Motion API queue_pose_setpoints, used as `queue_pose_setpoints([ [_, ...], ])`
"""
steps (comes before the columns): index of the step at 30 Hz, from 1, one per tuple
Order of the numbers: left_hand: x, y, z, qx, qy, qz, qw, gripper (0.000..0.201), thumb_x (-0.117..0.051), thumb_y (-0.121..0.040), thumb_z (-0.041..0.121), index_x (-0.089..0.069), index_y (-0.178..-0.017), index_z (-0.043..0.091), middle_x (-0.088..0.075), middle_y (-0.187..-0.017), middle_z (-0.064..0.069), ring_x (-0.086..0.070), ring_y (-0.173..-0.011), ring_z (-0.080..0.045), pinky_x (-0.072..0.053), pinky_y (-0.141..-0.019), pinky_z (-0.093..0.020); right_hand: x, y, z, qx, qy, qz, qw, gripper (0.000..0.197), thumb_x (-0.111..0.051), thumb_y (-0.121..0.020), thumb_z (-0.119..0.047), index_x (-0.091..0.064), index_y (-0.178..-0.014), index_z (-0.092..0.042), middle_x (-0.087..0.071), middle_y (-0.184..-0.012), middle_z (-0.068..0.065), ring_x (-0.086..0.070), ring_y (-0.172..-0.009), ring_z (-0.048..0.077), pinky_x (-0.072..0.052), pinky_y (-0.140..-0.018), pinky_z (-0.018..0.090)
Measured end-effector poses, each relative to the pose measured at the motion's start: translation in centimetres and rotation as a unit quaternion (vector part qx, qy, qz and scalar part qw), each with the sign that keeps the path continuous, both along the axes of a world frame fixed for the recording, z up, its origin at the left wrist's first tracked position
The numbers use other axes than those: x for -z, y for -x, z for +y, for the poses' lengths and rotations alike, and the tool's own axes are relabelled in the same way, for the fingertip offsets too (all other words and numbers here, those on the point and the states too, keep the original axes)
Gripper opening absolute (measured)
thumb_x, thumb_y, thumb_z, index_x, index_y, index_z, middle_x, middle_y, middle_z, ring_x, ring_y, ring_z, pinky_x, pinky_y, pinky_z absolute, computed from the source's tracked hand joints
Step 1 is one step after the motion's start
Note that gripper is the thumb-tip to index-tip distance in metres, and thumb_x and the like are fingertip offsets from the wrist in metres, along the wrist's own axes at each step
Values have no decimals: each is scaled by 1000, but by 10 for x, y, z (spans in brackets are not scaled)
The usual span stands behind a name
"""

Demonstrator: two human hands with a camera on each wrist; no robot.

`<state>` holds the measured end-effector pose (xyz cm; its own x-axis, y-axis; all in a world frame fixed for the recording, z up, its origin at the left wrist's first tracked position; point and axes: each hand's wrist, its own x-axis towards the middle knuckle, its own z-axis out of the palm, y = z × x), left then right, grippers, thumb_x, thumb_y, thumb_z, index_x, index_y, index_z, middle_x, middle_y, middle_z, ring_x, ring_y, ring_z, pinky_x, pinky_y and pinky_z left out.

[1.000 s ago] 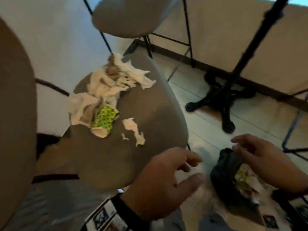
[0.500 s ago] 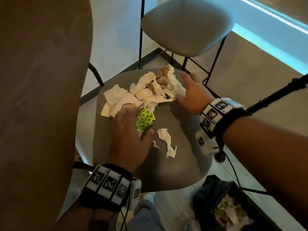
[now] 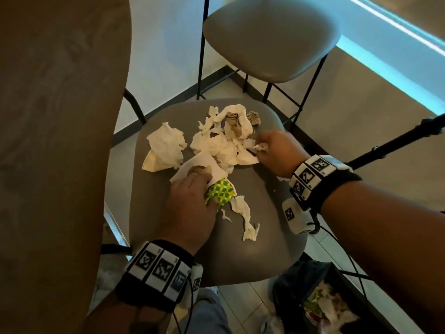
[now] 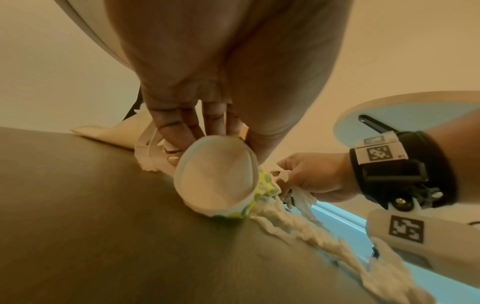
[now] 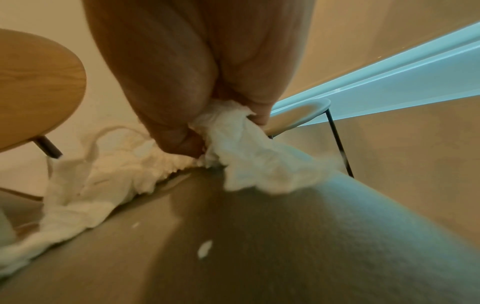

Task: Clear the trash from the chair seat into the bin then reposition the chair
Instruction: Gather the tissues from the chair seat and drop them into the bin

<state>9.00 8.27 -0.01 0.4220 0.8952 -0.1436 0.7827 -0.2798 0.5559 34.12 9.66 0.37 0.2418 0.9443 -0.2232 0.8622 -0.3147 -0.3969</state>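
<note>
A grey chair seat (image 3: 272, 213) holds a heap of crumpled white tissues (image 3: 216, 145), brown paper balls (image 3: 232, 118) and a green-dotted paper cup (image 3: 220, 191) lying on its side. My left hand (image 3: 190, 201) curls round the cup (image 4: 215, 176), fingers over its top and thumb at its side. My right hand (image 3: 274, 153) grips a wad of white tissue (image 5: 233, 131) at the heap's right edge. A torn tissue strip (image 3: 245, 218) lies loose just right of the cup. The black-lined bin (image 3: 313, 297) stands on the floor at the lower right.
A wooden chair back (image 3: 53, 141) fills the left side. A second grey chair (image 3: 272, 37) stands behind the seat. A black pole (image 3: 395, 143) slants in from the right. My knee (image 3: 207, 314) shows below the seat, next to the bin.
Both hands came from over the bin to the seat. The left hand has closed round the dotted cup, and the right hand has bunched tissue at the heap's right edge.
</note>
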Motion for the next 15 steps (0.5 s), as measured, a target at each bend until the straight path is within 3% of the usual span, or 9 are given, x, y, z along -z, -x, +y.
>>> queue_pose_setpoints([
  [3, -3, 4, -1, 4, -1, -31, 1000, 47, -68, -93, 25, -57, -138, 23, -62, -133, 3, -55, -126, -19, -55, -101, -44, -6, 2, -11, -1, -12, 37, 999, 4, -61, -90, -19, -64, -90, -22, -61, -84, -5, -57, -76, 10, -49, -72, 24],
  [6, -3, 9, -2, 11, -7, -35, 999, 49, -66, -95, 24, -56, -143, 23, -62, -135, 3, -53, -127, -18, -54, -103, -41, -11, 3, -16, 26, -19, 73, 997, 9, -61, -92, -19, -62, -84, -20, -59, -76, -5, -56, -69, 10, -45, -63, 21],
  [11, -2, 16, -3, 32, 5, -22, 999, 51, -68, -93, 26, -55, -142, 23, -59, -142, 4, -49, -135, -17, -49, -110, -42, -12, 4, -23, 75, -17, 124, 989, 17, -60, -92, -20, -55, -76, -21, -55, -72, -3, -50, -62, 9, -38, -59, 21],
  [15, -9, 18, -4, 18, -17, -39, 999, 34, -67, -95, 21, -66, -129, 19, -69, -122, 1, -57, -115, -12, -52, -97, -30, -22, 11, -31, 60, -31, 124, 990, 21, -60, -92, -20, -51, -73, -23, -52, -71, -4, -46, -62, 8, -38, -60, 23],
])
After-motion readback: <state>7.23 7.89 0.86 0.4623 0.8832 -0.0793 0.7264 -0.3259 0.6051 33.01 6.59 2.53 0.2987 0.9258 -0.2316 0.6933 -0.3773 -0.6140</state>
